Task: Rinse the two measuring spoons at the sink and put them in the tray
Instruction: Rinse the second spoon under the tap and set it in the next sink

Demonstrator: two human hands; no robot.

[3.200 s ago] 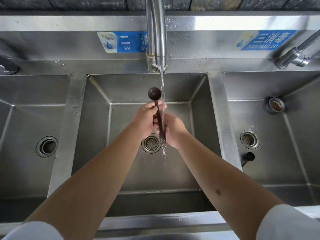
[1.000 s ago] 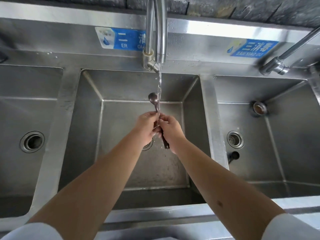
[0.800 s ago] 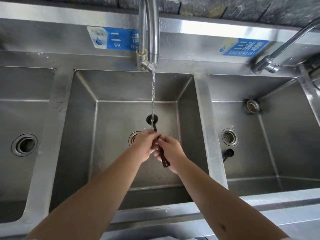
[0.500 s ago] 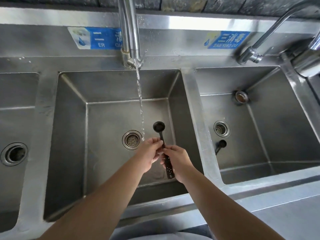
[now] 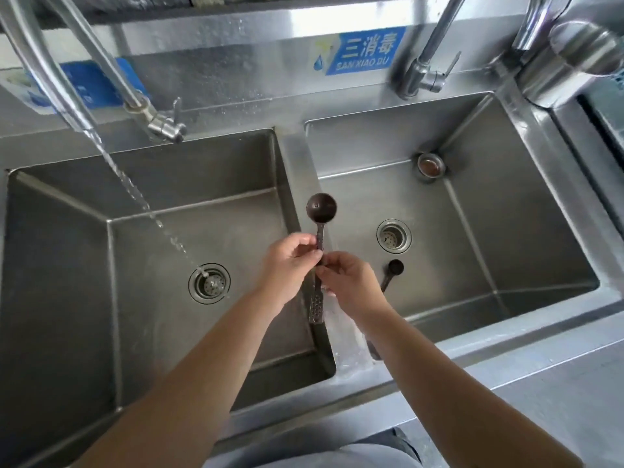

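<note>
A dark measuring spoon (image 5: 320, 211) is held upright over the divider between two steel sink basins, bowl at the top, handle end hanging below my hands. My left hand (image 5: 291, 261) pinches its handle from the left and my right hand (image 5: 351, 282) grips it from the right. A second, smaller dark measuring spoon (image 5: 391, 271) lies in the right basin (image 5: 506, 231), partly hidden behind my right hand. No tray is in view.
A tap (image 5: 60, 82) runs water (image 5: 135, 194) into the left basin (image 5: 101, 265), onto its drain (image 5: 209, 282). The right basin has a drain (image 5: 393, 236) and an overflow fitting (image 5: 431, 165). A second tap (image 5: 429, 65) stands behind it. The steel counter edge (image 5: 506, 373) runs along the front.
My hands have carried the spoon out of the water stream and rightward, from the left basin to above the divider. The view has swung right.
</note>
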